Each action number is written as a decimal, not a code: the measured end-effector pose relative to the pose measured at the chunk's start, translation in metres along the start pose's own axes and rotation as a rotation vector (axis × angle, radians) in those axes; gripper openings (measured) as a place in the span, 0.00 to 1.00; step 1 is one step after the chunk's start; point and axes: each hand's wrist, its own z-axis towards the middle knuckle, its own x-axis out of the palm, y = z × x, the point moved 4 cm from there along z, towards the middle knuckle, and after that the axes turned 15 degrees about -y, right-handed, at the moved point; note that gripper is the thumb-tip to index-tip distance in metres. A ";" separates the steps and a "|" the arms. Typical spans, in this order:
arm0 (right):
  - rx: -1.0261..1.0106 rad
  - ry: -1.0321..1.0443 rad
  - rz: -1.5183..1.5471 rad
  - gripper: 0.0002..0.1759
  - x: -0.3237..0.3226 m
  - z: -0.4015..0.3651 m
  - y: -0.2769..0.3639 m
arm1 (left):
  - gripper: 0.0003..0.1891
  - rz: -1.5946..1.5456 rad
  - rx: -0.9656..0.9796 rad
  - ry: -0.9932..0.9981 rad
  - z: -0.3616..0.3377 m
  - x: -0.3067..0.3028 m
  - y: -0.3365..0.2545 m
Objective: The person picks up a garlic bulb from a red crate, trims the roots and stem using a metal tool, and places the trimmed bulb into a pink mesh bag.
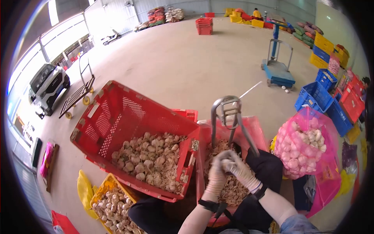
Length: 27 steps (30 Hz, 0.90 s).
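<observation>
My left hand (219, 168) and my right hand (237, 167), both in pale gloves with dark straps at the wrists, meet over a red crate (258, 128). Their fingers are closed together, and whatever lies between them is hidden. Dry skins and stem scraps (233, 190) fill the crate below. Just beyond my hands rises a bent metal frame (215, 117) with a barred head. To the left, a tilted red crate (136, 99) holds many garlic bulbs (150, 158) among loose skins.
A yellow crate of garlic (113, 208) stands at lower left. On the right is a pink mesh bag of garlic bulbs (300, 146), with blue crates (317, 95) behind it. A blue platform scale (278, 74), a cart (78, 95) and a vehicle (48, 85) stand farther off.
</observation>
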 end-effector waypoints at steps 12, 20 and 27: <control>0.091 -0.056 1.201 0.32 -0.113 -0.053 0.081 | 0.17 0.637 0.434 -0.504 0.032 -0.138 -0.133; -0.221 -0.385 0.848 0.33 -0.137 -0.054 0.127 | 0.18 2.156 0.249 -0.702 0.069 -0.195 -0.214; 0.501 -0.140 0.100 0.16 -0.042 -0.075 0.030 | 0.18 2.494 0.067 -0.542 0.120 -0.231 -0.165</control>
